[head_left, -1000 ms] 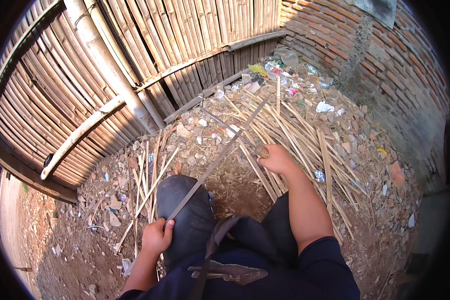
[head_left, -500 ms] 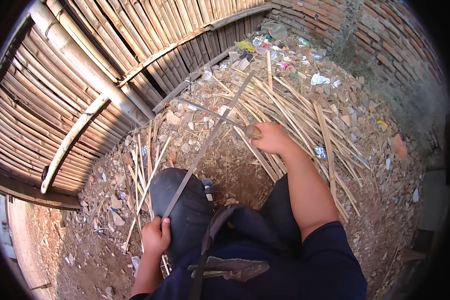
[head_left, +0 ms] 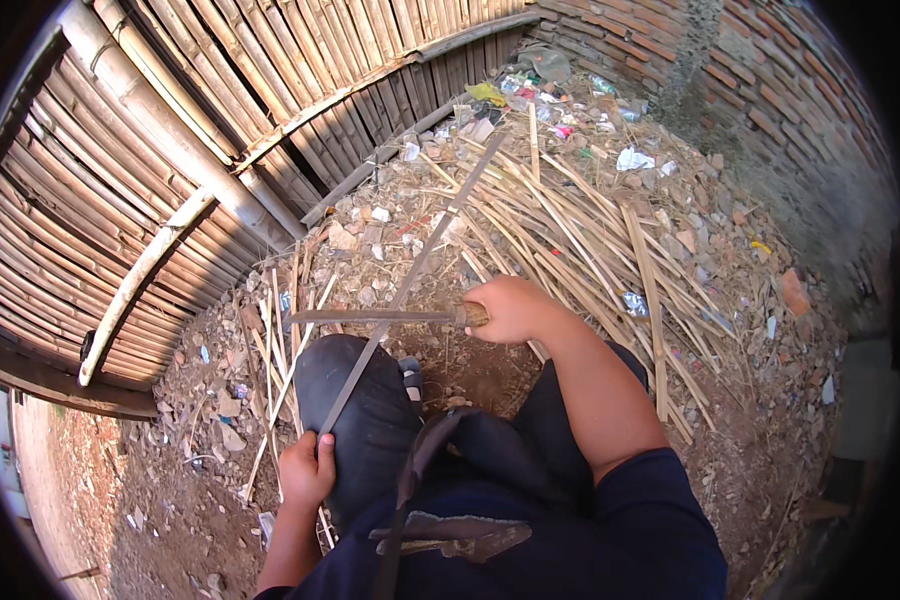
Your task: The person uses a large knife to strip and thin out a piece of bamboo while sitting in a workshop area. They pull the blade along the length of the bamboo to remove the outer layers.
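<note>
Strip point(head_left: 426, 262), long, flat, grey-brown, slants over left knee point(head_left: 330, 372). Left hand point(head_left: 306, 472) at strip's near end, thumb and fingers closed on it. Right hand point(head_left: 513, 308) right of strip, fingers wrapped round wooden handle point(head_left: 476, 315) of knife point(head_left: 428, 317); blade crosses strip, contact can't be told. Pale slats point(head_left: 560, 235) lie right of strip, bamboo wall point(head_left: 145, 165) left.

A strip point(head_left: 432, 240) runs from my left grip point(head_left: 307, 469) over my left knee point(head_left: 325, 372), crossing the knife point(head_left: 422, 316) in my right grip point(head_left: 513, 310), with sticks point(head_left: 548, 217) ahead, fence point(head_left: 120, 210) left, wall point(head_left: 810, 90) right.
</note>
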`<state>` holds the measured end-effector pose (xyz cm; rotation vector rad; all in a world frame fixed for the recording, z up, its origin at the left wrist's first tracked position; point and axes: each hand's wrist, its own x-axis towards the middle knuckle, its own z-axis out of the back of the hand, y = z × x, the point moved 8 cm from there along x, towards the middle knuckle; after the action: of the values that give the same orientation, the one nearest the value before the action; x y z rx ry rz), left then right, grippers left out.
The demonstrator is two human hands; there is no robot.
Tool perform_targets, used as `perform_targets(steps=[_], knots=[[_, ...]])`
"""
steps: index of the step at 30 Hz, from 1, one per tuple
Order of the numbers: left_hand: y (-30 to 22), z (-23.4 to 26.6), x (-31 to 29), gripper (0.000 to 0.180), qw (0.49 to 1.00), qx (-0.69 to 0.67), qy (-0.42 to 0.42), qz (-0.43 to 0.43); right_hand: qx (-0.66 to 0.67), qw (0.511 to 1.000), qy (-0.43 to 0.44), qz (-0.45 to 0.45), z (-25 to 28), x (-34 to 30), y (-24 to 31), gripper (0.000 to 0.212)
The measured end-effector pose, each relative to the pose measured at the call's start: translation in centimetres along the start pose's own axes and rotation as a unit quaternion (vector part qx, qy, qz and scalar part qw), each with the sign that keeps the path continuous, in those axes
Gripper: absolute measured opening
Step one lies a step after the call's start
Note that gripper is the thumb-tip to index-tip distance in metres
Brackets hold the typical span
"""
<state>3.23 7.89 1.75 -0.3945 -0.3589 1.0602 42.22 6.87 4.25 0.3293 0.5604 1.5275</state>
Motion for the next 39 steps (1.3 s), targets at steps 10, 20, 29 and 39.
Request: perform_targets(steps=[10, 20, 29, 39], knots=[[-0.7, 0.1, 0.3, 0.048, 1.000, 0.020, 0.015, 0.010, 0.025, 0.992, -0.078, -0.092, 1.3, -0.4, -4.3, 0.038], [-0.5, 0.3, 0.0, 0.049, 1.000, 0.000, 0.008, 0.030, 0.007, 1.000, 0.017, -0.014, -0.3, 0.2, -0.7, 0.037], [-0.7, 0.1, 0.4, 0.050, 0.999, 0.024, 0.016, 0.014, 0.028, 0.993, -0.074, -0.087, 1.0, 0.0, -4.0, 0.039], [-0.2, 0.2, 0.1, 0.051, 1.000, 0.003, 0.006, 0.022, -0.010, 1.000, 0.024, -0.016, -0.4, -0.1, 0.1, 0.035]])
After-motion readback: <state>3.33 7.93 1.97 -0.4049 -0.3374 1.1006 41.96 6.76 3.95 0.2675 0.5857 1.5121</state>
